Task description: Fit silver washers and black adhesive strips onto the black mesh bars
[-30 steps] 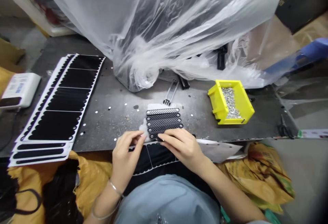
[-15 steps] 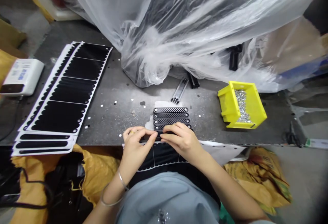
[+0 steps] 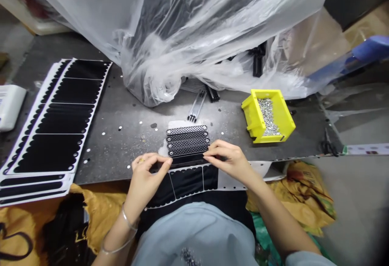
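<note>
Several black perforated strips (image 3: 187, 140) lie in a row on the grey worktable (image 3: 127, 144). My left hand (image 3: 148, 172) and my right hand (image 3: 227, 159) pinch the two ends of a plain black strip (image 3: 187, 159) lying just in front of that row. Both hands have their fingers closed on it. Below the strip, a sheet of black adhesive pads (image 3: 185, 181) hangs over the table's near edge, onto my lap.
A stack of black pad sheets on white backing (image 3: 57, 116) lies at the left. A yellow bin of small metal parts (image 3: 267, 116) stands at the right. A large clear plastic bag (image 3: 188, 31) covers the back. Thin black strips (image 3: 197, 104) lie beneath it.
Both hands have slid apart from the middle of the nearest strip to its two ends. The black strip between them now shows fully.
</note>
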Motion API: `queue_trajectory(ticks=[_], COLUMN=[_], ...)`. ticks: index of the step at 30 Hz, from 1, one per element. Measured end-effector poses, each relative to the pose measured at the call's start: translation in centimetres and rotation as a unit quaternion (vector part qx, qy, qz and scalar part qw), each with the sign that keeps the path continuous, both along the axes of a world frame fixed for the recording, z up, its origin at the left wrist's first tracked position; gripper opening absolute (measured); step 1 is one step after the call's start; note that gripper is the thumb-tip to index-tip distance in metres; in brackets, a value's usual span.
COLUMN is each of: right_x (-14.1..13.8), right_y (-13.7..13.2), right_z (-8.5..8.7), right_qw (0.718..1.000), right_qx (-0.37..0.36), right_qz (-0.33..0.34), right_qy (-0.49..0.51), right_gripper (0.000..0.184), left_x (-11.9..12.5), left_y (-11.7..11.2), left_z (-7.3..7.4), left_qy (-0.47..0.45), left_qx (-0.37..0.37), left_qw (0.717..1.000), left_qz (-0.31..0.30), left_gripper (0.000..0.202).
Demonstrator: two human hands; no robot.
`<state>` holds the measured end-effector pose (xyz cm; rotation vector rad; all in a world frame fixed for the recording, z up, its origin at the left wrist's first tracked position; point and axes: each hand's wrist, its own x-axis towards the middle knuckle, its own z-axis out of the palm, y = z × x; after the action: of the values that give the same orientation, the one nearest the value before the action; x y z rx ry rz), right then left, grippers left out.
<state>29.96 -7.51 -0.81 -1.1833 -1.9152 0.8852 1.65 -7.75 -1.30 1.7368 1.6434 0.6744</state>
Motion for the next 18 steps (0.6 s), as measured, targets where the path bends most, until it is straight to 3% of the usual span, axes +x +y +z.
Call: queue_trajectory(ticks=[4,6,8,9,12,15,18], right_x=[0.5,1.5,2.7,3.3,4.4,3.9,2.6], right_y=[-1.6,-3.2,-5.0,-5.8,-7.3,-7.4,-7.3], right_z=[0.3,0.6,1.0,1.2,1.7,1.7,1.3], right_qw=[0.989,0.977,0.977,0.982,0.994,0.992,0.989], right_qx=[0.100,0.101,0.059,0.040,0.029,0.064,0.103], right_qz=[-0.077,-0.134,-0.124,-0.100,-0.067,-0.090,-0.076], right_qy=[-0.079,-0.135,-0.165,-0.158,-0.078,-0.066,-0.069], right_gripper=[0.022,0.029,0.032,0.031,0.030,0.033,0.036], left_x=[0.6,2.0,4.1,5.3,8.1,9.0,8.7], left_y=[-0.7,-1.5,-2.5,-2.9,-3.4,-3.1,-2.8], left_z=[0.9,1.5,2.0,2.1,2.3,2.5,2.5], left_qy=[0.033,0.023,-0.011,-0.021,0.015,0.021,-0.020], left_qx=[0.059,0.127,0.188,0.200,0.183,0.143,0.110], left_qw=[0.998,0.992,0.980,0.972,0.954,0.956,0.961], left_qz=[0.007,0.004,-0.067,-0.125,-0.238,-0.256,-0.252], left_gripper=[0.027,0.018,0.003,0.012,0.032,0.018,0.020])
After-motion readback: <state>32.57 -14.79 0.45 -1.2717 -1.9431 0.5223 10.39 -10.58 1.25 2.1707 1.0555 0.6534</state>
